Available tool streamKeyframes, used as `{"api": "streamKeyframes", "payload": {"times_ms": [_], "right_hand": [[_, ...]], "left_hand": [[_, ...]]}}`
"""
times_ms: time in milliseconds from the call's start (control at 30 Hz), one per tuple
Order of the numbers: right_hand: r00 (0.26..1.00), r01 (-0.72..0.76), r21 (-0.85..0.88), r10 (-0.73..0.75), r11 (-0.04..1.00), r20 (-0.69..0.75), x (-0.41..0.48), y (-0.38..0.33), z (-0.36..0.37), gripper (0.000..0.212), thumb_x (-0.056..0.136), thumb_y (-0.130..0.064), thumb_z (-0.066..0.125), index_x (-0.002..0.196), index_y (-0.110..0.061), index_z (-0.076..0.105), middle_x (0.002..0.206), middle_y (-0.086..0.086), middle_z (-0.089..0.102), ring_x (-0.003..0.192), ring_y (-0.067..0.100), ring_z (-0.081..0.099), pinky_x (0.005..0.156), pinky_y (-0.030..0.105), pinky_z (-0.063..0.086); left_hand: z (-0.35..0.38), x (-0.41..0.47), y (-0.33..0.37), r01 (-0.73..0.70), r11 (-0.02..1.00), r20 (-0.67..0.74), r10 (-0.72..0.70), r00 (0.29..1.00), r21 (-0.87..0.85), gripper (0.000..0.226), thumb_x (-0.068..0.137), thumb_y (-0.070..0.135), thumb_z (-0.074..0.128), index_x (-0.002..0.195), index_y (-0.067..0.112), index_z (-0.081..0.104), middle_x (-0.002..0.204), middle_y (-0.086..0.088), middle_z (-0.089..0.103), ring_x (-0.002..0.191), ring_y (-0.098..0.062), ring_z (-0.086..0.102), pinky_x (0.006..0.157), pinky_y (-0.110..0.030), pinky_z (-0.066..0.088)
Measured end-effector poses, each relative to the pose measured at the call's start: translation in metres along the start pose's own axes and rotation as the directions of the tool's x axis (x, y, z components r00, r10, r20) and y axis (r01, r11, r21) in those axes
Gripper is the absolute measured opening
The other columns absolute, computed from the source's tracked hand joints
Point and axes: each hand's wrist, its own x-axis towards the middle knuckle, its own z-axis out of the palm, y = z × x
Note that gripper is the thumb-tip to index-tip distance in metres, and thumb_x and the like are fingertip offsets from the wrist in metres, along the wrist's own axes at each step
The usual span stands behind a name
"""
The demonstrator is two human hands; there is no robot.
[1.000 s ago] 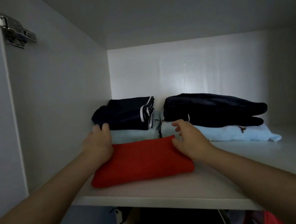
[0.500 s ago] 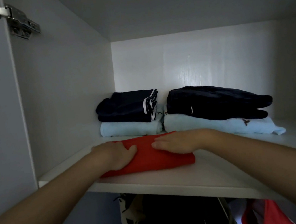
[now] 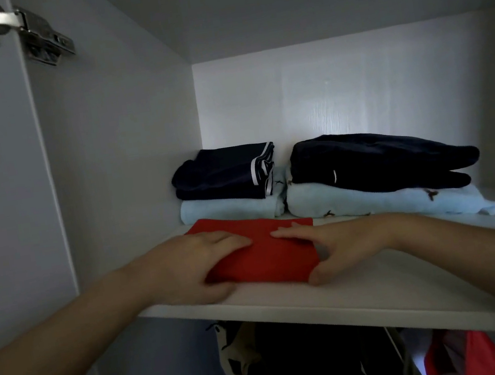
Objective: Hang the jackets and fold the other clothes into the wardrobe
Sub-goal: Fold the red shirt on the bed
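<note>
A folded red garment (image 3: 266, 255) lies near the front of the white wardrobe shelf (image 3: 367, 291). My left hand (image 3: 197, 265) grips its left end, fingers on top and thumb under the front edge. My right hand (image 3: 338, 246) holds its right end the same way, thumb at the front corner. Behind it stand two folded piles: a dark navy garment (image 3: 228, 174) on a light blue one (image 3: 227, 211), and a second dark garment (image 3: 374, 162) on another light blue one (image 3: 370, 204).
The wardrobe's side wall (image 3: 116, 175) stands close on the left, with a metal door hinge (image 3: 23, 31) at the top. Hung clothes (image 3: 314, 363) show below the shelf, with a red one (image 3: 477, 358) at lower right. The shelf's right part holds nothing.
My hands went from the garment's far corners to lying flat on top, and now clasp its two ends with thumbs under the front. The red garment sits a little nearer the shelf's front.
</note>
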Motion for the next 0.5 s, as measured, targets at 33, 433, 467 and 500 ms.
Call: {"api": "streamKeyframes", "payload": {"times_ms": [33,433,467,500], "right_hand": [[1.0,-0.01,-0.021,0.01,1.0,0.017,0.0,0.0,-0.003,0.094,0.083,-0.043,0.069,0.148,-0.05,0.002,0.157,-0.016,0.008,0.143,0.004,0.015,0.117,0.025,0.02],[0.771,0.036,-0.001,-0.029,0.999,-0.636,0.06,0.02,0.012,0.048,0.077,-0.028,0.077,0.119,-0.025,0.055,0.102,-0.006,0.065,0.093,0.012,0.062,0.088,0.036,0.052],[0.752,0.002,-0.031,-0.022,1.0,-0.658,0.066,0.023,0.01,0.031,0.079,-0.027,0.075,0.106,-0.018,0.063,0.096,0.0,0.069,0.088,0.017,0.064,0.085,0.04,0.053],[0.742,-0.029,-0.084,-0.035,0.996,-0.669,0.068,0.026,0.006,0.023,0.082,-0.026,0.073,0.1,-0.013,0.067,0.095,0.005,0.07,0.088,0.021,0.066,0.084,0.042,0.053]], "left_hand": [[0.001,0.006,0.007,-0.006,0.999,-0.03,0.007,1.0,0.034,0.064,0.09,0.05,0.046,0.147,0.033,0.023,0.144,0.013,0.039,0.122,-0.005,0.046,0.095,-0.02,0.041],[-0.017,0.046,-0.032,0.232,0.809,-0.004,-0.278,0.961,-0.54,0.018,0.092,0.01,0.048,0.083,0.024,0.055,0.084,0.006,0.058,0.079,-0.008,0.055,0.073,-0.021,0.044],[-0.016,0.043,-0.031,0.224,0.816,-0.005,-0.268,0.963,-0.533,0.016,0.092,0.01,0.049,0.084,0.023,0.054,0.082,0.006,0.057,0.076,-0.006,0.055,0.07,-0.02,0.043],[-0.014,0.038,-0.03,0.199,0.843,-0.021,-0.242,0.97,-0.5,0.013,0.091,0.012,0.051,0.085,0.023,0.054,0.077,0.008,0.056,0.069,0.0,0.053,0.063,-0.016,0.041]]}}
